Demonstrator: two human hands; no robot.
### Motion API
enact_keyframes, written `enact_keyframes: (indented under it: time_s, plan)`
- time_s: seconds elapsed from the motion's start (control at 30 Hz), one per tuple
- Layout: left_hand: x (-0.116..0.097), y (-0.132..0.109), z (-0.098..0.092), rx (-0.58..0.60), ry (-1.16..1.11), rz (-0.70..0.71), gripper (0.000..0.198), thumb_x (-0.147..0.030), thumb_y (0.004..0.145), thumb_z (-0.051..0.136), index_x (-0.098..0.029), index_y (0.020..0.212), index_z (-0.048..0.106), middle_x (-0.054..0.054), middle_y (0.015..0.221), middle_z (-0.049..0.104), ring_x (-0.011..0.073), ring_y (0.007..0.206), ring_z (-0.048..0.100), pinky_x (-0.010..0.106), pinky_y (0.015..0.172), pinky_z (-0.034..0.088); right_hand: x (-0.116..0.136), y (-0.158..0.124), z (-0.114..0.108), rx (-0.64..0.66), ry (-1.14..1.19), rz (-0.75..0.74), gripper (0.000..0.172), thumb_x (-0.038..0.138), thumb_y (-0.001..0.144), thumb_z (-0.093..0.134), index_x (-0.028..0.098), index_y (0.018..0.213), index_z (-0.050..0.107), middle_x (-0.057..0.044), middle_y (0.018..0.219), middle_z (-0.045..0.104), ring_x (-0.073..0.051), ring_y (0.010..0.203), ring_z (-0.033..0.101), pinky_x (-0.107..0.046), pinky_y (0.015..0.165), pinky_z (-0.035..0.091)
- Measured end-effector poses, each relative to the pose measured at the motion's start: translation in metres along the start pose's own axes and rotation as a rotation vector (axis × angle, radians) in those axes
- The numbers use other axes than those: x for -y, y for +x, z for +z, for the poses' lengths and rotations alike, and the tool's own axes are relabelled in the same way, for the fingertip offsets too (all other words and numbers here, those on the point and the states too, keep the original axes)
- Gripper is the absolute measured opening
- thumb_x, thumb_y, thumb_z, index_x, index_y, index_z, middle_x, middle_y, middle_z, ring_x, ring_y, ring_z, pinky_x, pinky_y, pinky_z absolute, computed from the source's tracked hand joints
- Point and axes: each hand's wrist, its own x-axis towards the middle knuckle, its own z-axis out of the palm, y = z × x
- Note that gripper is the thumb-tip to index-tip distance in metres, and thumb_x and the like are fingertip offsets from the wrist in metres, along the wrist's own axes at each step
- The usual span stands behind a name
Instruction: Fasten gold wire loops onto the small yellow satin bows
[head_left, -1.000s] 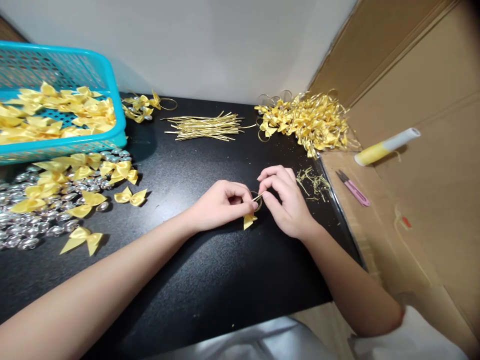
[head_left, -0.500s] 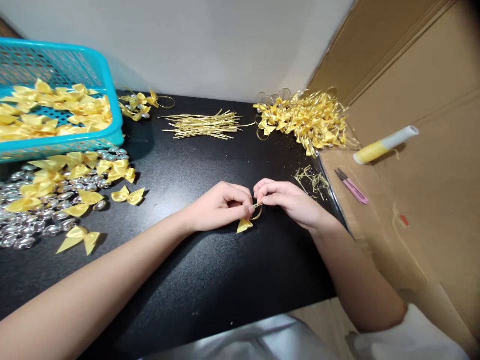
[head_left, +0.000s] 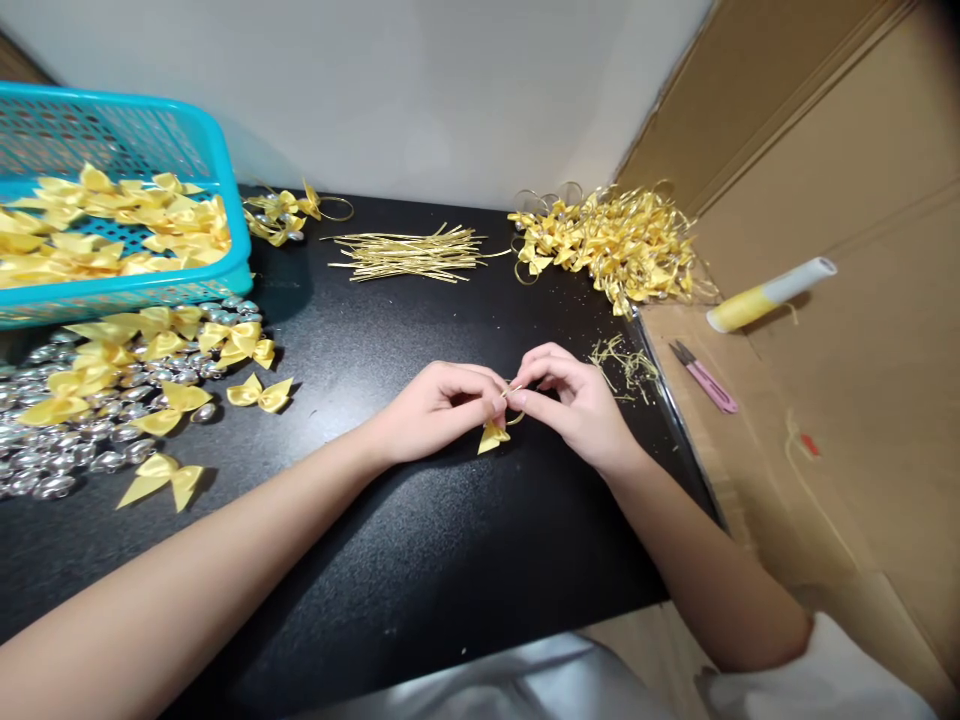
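My left hand (head_left: 450, 408) pinches a gold cord (head_left: 516, 419) between thumb and fingers near the middle of the black table. Close against it, my right hand (head_left: 564, 398) is closed on the same cord, its fingertips almost meeting the left ones. The cord forms a small loop below the fingers. A yellow ribbon bow (head_left: 493, 437) hangs under the left fingertips, partly covered by them. Whether the cord ends are knotted is hidden by the fingers.
A blue basket (head_left: 238, 240) of yellow bows stands at the left. Silver beads (head_left: 105, 460) and loose bows lie before it. Gold cords (head_left: 409, 252) lie at the back, finished bow loops (head_left: 622, 245) at back right. Cord scraps (head_left: 628, 365), pink snips (head_left: 703, 377) and a tube (head_left: 772, 293) are rightward.
My right hand has shifted left and its fingers have curled in closer to the left fingertips. The left hand stays nearly in place, still pinching the cord.
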Motion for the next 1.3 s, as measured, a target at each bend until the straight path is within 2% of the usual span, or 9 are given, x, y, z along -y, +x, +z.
enact_keyframes:
  time_s: [0.47, 0.6, 0.73, 0.83, 0.93, 1.0, 1.07, 1.2, 1.3]
  plan:
    - [-0.002, -0.004, 0.005, -0.138, 0.34, 0.097, 0.03, -0.027, 0.091, 0.056, -0.014, 0.069, 0.072, 0.011, 0.105, 0.074, 0.0179, 0.086, 0.072, 0.024, 0.074, 0.053, -0.003, -0.002, 0.008, -0.059, 0.085, -0.033, 0.003, 0.025, 0.076, 0.074, 0.024, 0.078, 0.075, -0.002, 0.088, 0.06, -0.016, 0.087, 0.058, -0.036, 0.084, 0.045]
    - [0.0, -0.005, 0.005, -0.182, 0.447, 0.126, 0.023, -0.028, 0.09, 0.058, -0.015, 0.084, 0.076, 0.012, 0.11, 0.074, 0.0186, 0.087, 0.073, 0.023, 0.069, 0.054, -0.004, -0.002, 0.008, -0.095, 0.06, -0.043, 0.003, 0.025, 0.079, 0.071, 0.023, 0.078, 0.073, -0.002, 0.09, 0.061, -0.016, 0.087, 0.059, -0.034, 0.08, 0.046]
    - [0.001, -0.007, 0.003, -0.201, 0.564, 0.26, 0.018, -0.022, 0.087, 0.061, -0.013, 0.094, 0.075, 0.012, 0.103, 0.077, 0.0204, 0.095, 0.073, 0.025, 0.077, 0.056, -0.005, -0.001, 0.006, -0.116, 0.031, -0.078, 0.005, 0.024, 0.08, 0.07, 0.022, 0.076, 0.07, -0.003, 0.087, 0.067, -0.018, 0.089, 0.061, -0.036, 0.079, 0.046]
    - [-0.001, -0.009, 0.003, -0.222, 0.578, 0.306, 0.014, -0.018, 0.085, 0.059, -0.015, 0.086, 0.072, 0.007, 0.087, 0.077, 0.0152, 0.077, 0.072, 0.023, 0.07, 0.054, -0.006, -0.001, 0.005, -0.118, 0.002, -0.073, 0.005, 0.024, 0.081, 0.069, 0.022, 0.076, 0.069, -0.002, 0.086, 0.069, -0.018, 0.088, 0.062, -0.036, 0.079, 0.046]
    - [-0.005, -0.008, 0.001, -0.369, 0.626, 0.218, 0.015, -0.02, 0.084, 0.059, -0.016, 0.071, 0.066, 0.003, 0.069, 0.069, 0.01, 0.053, 0.056, 0.022, 0.053, 0.044, -0.005, 0.0, 0.005, -0.118, -0.034, -0.082, 0.005, 0.023, 0.081, 0.069, 0.022, 0.076, 0.069, -0.002, 0.086, 0.069, -0.018, 0.088, 0.062, -0.036, 0.078, 0.046]
    - [-0.008, -0.006, -0.003, -0.454, 0.664, 0.161, 0.016, -0.022, 0.084, 0.059, -0.016, 0.071, 0.064, 0.001, 0.067, 0.066, 0.0091, 0.05, 0.048, 0.023, 0.051, 0.04, -0.004, 0.0, 0.004, -0.121, -0.067, -0.107, 0.005, 0.022, 0.082, 0.068, 0.022, 0.076, 0.069, -0.002, 0.086, 0.07, -0.017, 0.088, 0.062, -0.035, 0.08, 0.046]
    - [-0.011, -0.002, -0.01, -0.391, 0.666, 0.157, 0.011, -0.024, 0.085, 0.06, -0.016, 0.082, 0.068, 0.003, 0.081, 0.07, 0.0112, 0.061, 0.056, 0.024, 0.059, 0.045, -0.003, 0.0, 0.003, -0.12, -0.106, -0.137, 0.006, 0.02, 0.082, 0.068, 0.022, 0.077, 0.069, -0.001, 0.086, 0.07, -0.017, 0.088, 0.063, -0.035, 0.081, 0.046]
    - [-0.014, 0.007, -0.021, -0.055, 0.608, 0.191, 0.015, -0.024, 0.088, 0.06, -0.017, 0.094, 0.072, 0.006, 0.099, 0.073, 0.0168, 0.091, 0.066, 0.029, 0.085, 0.049, -0.002, 0.001, 0.001, -0.131, -0.169, -0.179, 0.007, 0.017, 0.082, 0.068, 0.022, 0.076, 0.068, 0.0, 0.084, 0.07, -0.016, 0.086, 0.063, -0.035, 0.082, 0.047]
    - [-0.014, 0.012, -0.022, -0.043, 0.545, 0.152, 0.016, -0.023, 0.089, 0.059, -0.016, 0.091, 0.074, 0.005, 0.092, 0.074, 0.0158, 0.088, 0.066, 0.029, 0.086, 0.049, -0.002, 0.002, 0.0, -0.141, -0.188, -0.187, 0.007, 0.017, 0.082, 0.068, 0.021, 0.077, 0.068, 0.0, 0.084, 0.07, -0.016, 0.085, 0.062, -0.034, 0.082, 0.047]
